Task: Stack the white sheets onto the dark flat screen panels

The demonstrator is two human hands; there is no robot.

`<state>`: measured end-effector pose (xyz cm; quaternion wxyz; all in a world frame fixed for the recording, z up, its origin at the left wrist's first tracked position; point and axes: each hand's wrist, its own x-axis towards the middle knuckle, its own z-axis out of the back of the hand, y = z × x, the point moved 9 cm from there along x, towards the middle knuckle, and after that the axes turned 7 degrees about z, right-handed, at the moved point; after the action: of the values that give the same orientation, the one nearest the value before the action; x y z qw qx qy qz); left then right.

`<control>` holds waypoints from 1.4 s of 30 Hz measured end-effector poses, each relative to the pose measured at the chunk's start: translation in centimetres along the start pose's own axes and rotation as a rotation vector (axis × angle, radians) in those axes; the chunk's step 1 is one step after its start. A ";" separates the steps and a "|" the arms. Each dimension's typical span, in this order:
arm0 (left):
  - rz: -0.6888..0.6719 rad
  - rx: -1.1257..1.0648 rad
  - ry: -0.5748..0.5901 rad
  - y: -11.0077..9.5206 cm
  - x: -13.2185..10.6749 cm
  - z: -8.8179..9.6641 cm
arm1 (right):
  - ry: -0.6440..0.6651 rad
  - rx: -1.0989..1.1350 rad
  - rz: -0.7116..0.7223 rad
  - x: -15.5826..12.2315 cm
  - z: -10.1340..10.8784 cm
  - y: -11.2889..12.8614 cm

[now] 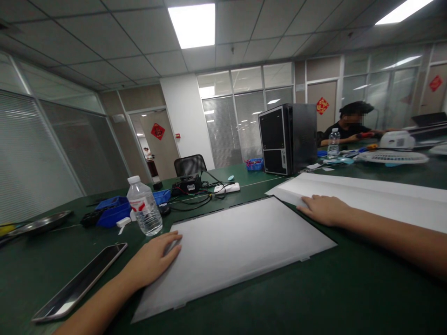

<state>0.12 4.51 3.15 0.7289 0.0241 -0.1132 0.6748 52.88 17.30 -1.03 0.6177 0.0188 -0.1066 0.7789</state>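
Note:
A flat white sheet [237, 251] with small tabs along its near edge and a dark line along its far and right edges lies on the green table. My left hand [157, 258] rests on the left edge of this sheet, fingers stretched out. Beyond its far right corner, my right hand [323, 209] lies with fingers extended on the near edge of a larger creased white sheet [377, 190]. Neither hand grips anything. Just past my left fingers stands a clear water bottle [145, 209], and a tablet-like device with a dark screen [84, 281] lies left of my forearm.
Behind the sheets stand a black computer tower [288, 139], a white power strip [226, 188] with tangled cables, and a black boxy device [186, 185]. Blue trays [115, 211] and a metal pan [45, 223] are at left. A person [349, 125] sits at far right near a white fan [393, 156].

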 end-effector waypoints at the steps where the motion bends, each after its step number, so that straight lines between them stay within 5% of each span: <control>1: 0.000 0.002 0.003 0.0 0.0 0.0 | 0.002 -0.002 0.004 0.0 0.0 0.0; 42: 0.005 0.019 0.027 -0.5 -0.1 0.2 | -0.057 -0.146 0.135 -1.3 4.4 2.6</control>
<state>0.61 4.35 3.40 0.7284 0.0217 -0.0973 0.6779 50.23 14.62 2.65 0.5604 -0.0113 -0.1819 0.8079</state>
